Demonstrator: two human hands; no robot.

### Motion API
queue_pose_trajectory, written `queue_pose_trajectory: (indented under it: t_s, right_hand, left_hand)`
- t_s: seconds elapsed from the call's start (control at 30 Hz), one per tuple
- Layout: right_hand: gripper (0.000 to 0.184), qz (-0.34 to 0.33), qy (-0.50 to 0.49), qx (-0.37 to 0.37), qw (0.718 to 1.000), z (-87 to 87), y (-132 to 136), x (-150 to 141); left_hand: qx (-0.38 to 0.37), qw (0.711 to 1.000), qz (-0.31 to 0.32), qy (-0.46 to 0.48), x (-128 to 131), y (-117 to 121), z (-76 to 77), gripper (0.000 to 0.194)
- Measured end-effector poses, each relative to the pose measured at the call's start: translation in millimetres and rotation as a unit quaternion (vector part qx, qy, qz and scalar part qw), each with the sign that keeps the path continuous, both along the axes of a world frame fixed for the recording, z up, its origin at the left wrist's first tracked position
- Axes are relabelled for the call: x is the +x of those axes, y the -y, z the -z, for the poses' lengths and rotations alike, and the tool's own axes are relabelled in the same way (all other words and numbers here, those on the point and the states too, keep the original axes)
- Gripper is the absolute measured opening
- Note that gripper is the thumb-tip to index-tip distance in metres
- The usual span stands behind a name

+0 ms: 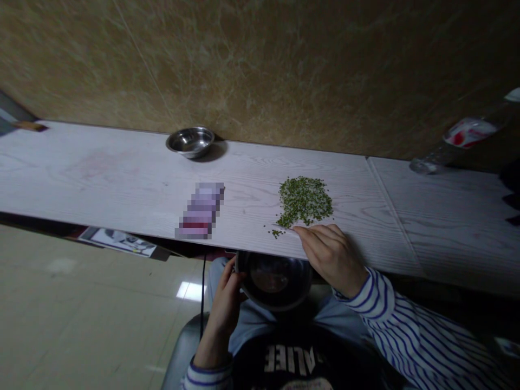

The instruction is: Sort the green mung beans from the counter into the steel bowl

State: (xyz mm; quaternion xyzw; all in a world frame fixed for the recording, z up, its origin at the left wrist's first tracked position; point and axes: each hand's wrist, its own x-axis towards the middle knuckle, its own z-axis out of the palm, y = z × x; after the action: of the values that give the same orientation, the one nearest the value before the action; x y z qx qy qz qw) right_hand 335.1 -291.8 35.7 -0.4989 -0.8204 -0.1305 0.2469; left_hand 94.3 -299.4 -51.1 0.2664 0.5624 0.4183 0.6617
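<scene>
Small green beans point(305, 198) lie spread in a patch on the white wood-grain table, with a few strays near the front edge. My right hand point(331, 254) is closed at the near side of the patch. Between its fingers is a thin pale flat piece point(283, 227), its kind unclear, with its tip at the lowest beans. My left hand point(229, 295) grips the left rim of a metal bowl point(276, 303). This bowl is below the table's front edge, above my lap. Its inside is dark, so I cannot tell what it contains.
A second, smaller metal bowl point(190, 143) stands by the wall. Left of the beans lies a blurred-out flat purple item point(201, 211). A clear plastic bottle point(455, 142) stands at the right. A seam point(392, 206) crosses the table point(101, 179). A black cable point(203, 298) hangs below.
</scene>
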Motion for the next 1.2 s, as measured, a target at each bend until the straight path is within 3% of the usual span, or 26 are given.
queue_pose_trajectory:
  t_s: [0.7, 1.2]
  right_hand:
    - [0.025, 0.019, 0.002, -0.012, 1.000, 2.9, 9, -6]
    - [0.027, 0.032, 0.012, -0.013, 0.999, 1.0, 14, -12]
  left_hand:
    - [-0.028, 0.999, -0.008, 0.046, 3, 1, -1.5, 0.060]
    - [-0.029, 0.999, 0.001, 0.015, 3, 1, -0.3, 0.057]
